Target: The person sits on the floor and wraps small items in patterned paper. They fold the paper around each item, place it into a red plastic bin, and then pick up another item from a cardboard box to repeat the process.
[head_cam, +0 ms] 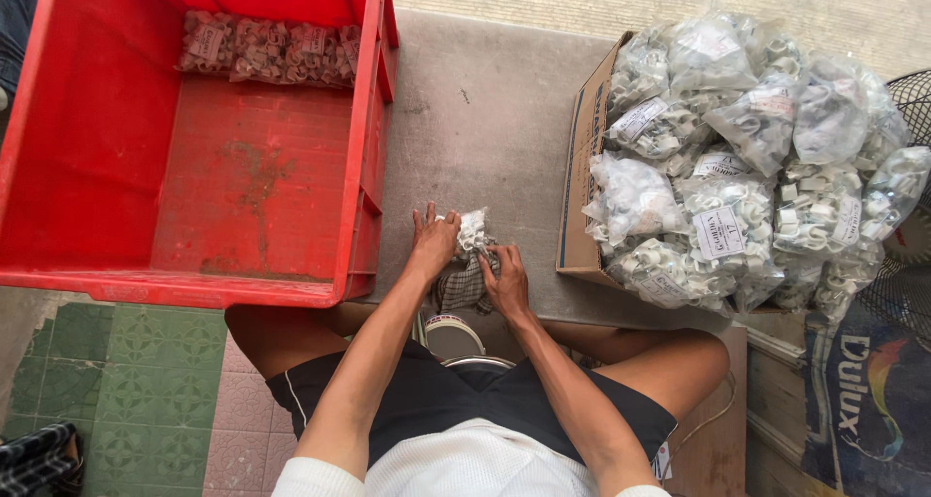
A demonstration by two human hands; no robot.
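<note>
Grey floor [485, 119] — both hands flat on bag of clips [472, 233]

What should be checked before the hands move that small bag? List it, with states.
1. Left hand on the small bag of white clips: ok, touching its left side.
2. Right hand on the checked cloth: ok.
3. Firm grip on the bag: cannot tell.
4. Room in the red crate: ok, only one row of packed bags at its far wall.
5. Cardboard box stock: ok, heaped with bags.
6. Bag sealed: cannot tell.
</note>
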